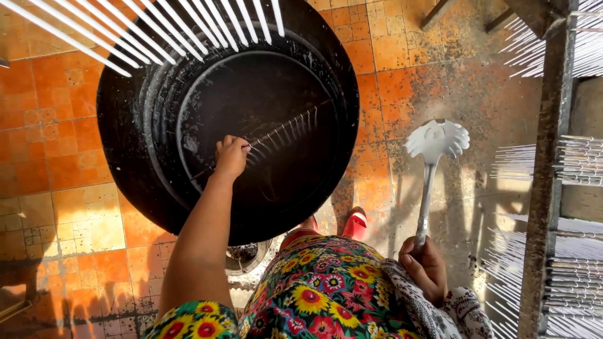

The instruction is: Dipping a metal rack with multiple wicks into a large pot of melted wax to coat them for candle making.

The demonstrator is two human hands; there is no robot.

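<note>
Head view: the left hand [231,157] has its fingers closed around a thin dark stick-lined rod [276,137] slanting up to the right inside the big black round basin [125,119]. The right hand [427,267] fingers grip a white flower-headed plastic ladle [433,163], head pointing up, above the orange tiled floor [63,107].

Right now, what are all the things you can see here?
Tub: one, black, big and round, on the floor, centre.
Stick rack in tub: one, dark, dipped in the tub's liquid.
Spoon: one, white, toothed, held above the floor, right.
Racks of white sticks: several, on a metal frame, right edge.
White sticks: one row, top left.
Floor: orange tiles, stained.
Sandals: red, near the tub.
Left hand: grips the dipped rack.
Right hand: grips the spoon handle.
</note>
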